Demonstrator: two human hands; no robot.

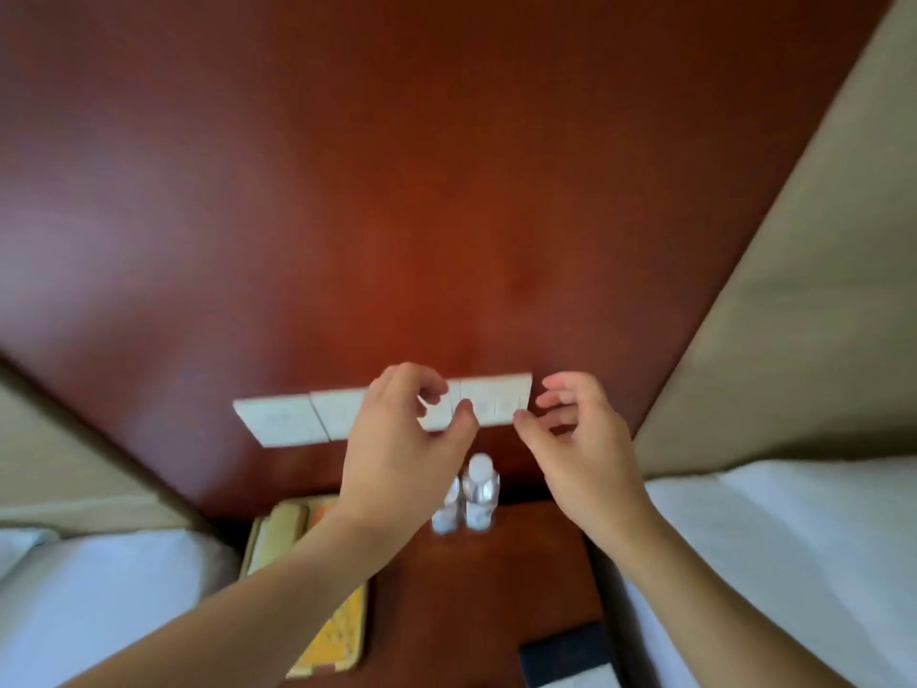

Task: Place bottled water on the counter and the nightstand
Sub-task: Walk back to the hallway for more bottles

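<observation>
Two clear water bottles stand upright side by side at the back of the dark wooden nightstand (496, 613). The right bottle (480, 496) shows its white cap; the left bottle (446, 513) is partly hidden behind my left wrist. My left hand (402, 439) hovers above them with fingers curled apart and nothing in it. My right hand (580, 444) is raised beside it, fingers spread and empty. Neither hand touches a bottle.
A white switch panel (297, 419) runs along the red-brown wooden wall behind the hands. A tray with a yellow card (342, 633) lies on the nightstand's left side, a black object (565, 652) at its front right. White beds (794, 563) flank both sides.
</observation>
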